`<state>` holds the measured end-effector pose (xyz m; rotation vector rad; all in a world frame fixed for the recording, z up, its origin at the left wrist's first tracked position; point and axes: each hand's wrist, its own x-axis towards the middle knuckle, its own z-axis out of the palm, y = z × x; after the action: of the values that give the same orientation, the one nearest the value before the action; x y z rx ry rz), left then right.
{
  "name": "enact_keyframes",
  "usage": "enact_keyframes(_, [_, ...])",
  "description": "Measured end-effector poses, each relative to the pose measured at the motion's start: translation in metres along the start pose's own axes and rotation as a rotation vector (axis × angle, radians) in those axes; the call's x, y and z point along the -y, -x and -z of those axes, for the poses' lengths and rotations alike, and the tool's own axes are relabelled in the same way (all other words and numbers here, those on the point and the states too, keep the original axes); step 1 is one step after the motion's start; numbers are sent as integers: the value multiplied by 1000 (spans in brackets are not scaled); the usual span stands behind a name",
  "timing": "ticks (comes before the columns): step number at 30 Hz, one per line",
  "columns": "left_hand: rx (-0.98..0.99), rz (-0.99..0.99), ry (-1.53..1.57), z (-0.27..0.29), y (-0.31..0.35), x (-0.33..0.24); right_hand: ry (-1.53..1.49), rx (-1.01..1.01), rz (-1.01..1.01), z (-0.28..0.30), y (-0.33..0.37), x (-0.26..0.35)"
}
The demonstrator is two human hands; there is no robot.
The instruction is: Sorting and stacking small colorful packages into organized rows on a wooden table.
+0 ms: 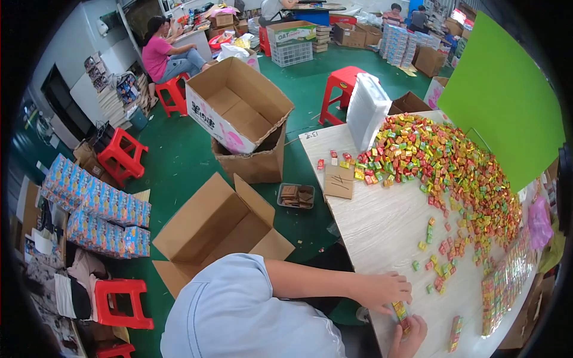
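Note:
A short stick of small wrapped sweets [400, 311] in red, yellow and green lies between my two hands at the table's near edge. My left hand [382, 290] has its fingers bent round the far end of the stick. From below, my right hand [410, 339] grips the near end between thumb and fingers. A second stick of sweets [456, 333] lies on the table to the right. Past my hands are loose wrapped sweets [444, 253], trailing from a large heap [459, 173] at the far side.
Packed sticks stand in a clear-wrapped block [506, 289] at the right. A white foam box [366, 112] and cardboard piece [339, 181] sit on the pale table [382, 232]. Open cartons [209, 232] and red stools [122, 303] stand left. A person in pink [158, 56] sits farther off.

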<state>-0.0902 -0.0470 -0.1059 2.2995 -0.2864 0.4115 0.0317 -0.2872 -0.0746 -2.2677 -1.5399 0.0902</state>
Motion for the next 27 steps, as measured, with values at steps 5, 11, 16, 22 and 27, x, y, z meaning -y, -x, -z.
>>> enact_keyframes(5, [-55,-25,-16,-6,1,-1,-111,-45,-43,-6,0,1])
enact_keyframes(11, [-54,-23,-2,-7,2,-9,-261,-30,-186,-11,14,-3])
enact_keyframes(16, [82,49,116,-3,-9,-6,-320,-60,-207,-6,18,-8])
enact_keyframes(22, [110,166,-4,21,-10,-14,-260,8,-73,16,-17,4])
enact_keyframes(27, [155,153,27,19,-19,-9,-175,-47,-71,21,-7,5])
